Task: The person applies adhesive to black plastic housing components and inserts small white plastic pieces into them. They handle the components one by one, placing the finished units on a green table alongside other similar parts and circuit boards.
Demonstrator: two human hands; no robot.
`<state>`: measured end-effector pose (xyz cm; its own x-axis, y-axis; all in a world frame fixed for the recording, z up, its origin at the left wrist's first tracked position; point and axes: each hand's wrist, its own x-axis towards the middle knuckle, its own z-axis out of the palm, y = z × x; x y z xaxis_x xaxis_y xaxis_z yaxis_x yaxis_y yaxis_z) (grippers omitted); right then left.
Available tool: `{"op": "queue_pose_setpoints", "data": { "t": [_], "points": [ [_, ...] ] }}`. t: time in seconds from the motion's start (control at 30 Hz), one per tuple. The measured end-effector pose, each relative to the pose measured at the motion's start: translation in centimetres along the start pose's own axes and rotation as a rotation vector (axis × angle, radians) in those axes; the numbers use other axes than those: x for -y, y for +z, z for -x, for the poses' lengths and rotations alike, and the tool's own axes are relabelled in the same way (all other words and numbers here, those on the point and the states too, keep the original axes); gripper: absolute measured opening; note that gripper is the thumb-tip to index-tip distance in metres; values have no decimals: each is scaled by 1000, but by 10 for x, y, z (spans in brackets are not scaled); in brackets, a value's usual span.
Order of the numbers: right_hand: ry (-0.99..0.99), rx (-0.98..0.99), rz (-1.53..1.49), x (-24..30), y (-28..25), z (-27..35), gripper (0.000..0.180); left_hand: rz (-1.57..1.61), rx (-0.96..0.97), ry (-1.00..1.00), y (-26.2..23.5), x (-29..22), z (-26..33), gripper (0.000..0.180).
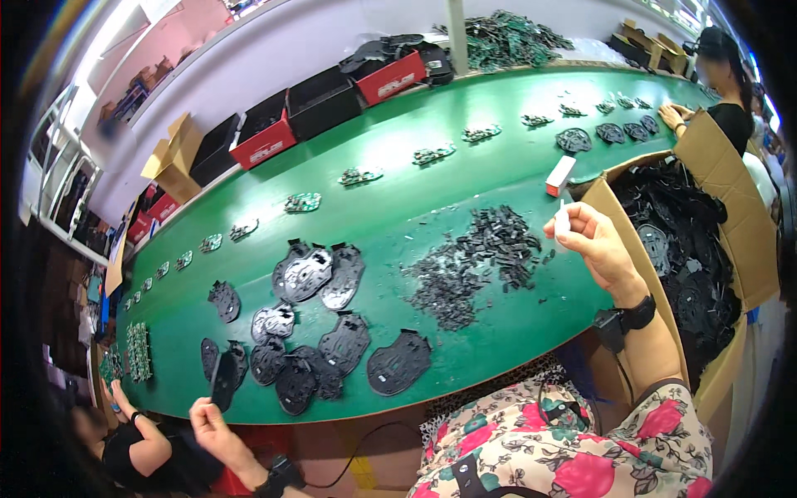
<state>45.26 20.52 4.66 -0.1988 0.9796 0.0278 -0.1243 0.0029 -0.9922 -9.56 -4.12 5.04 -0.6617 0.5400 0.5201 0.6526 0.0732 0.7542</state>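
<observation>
The left hand (209, 423) has its grip pinched on the lower end of a thin black plate (222, 380), held tilted up at the table's near edge, toward its left corner. The right hand (599, 241) has its grip closed on a small white bottle (563, 221), nozzle upward, above the table's near edge at the right.

Just beyond the bottle, a small red-and-white box (560, 176) lies on the table (398, 228); its contents are hidden. Against the table's right side stands a large open cardboard box (741, 195), flaps spread, filled high with black shells and strips.

Along the far edge, from the left, come an open cardboard carton (172, 162) whose inside cannot be seen, a black bin (214, 151), a red-fronted box (267, 149) with dark contents too dim to tell, a wide black box (325, 106), and a red box (395, 76) heaped above its rim with black shells. Farther right there is a mound of green boards (508, 40).

Black rounded shells (398, 363) lie loose near the near edge, left of a heap of black scraps (473, 266).
</observation>
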Motion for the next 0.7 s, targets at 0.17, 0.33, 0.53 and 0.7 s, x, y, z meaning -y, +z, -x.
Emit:
{"op": "queue_pose_setpoints", "data": {
  "t": [0.17,0.33,0.53,0.7],
  "points": [
    [-57,-185,186,-27,-30,-27,23,-147,190,204,-1,-80,-58,5],
    [-137,-310,559,-48,-22,-46,21,-247,324,400,107,-155,-95,8],
    [-180,-335,529,-68,-42,-59,23,-446,341,653,284,-149,-96,15],
    [-231,-282,585,-70,-45,-60,25,-438,454,768,364,-140,-53,18]
  ]
}}
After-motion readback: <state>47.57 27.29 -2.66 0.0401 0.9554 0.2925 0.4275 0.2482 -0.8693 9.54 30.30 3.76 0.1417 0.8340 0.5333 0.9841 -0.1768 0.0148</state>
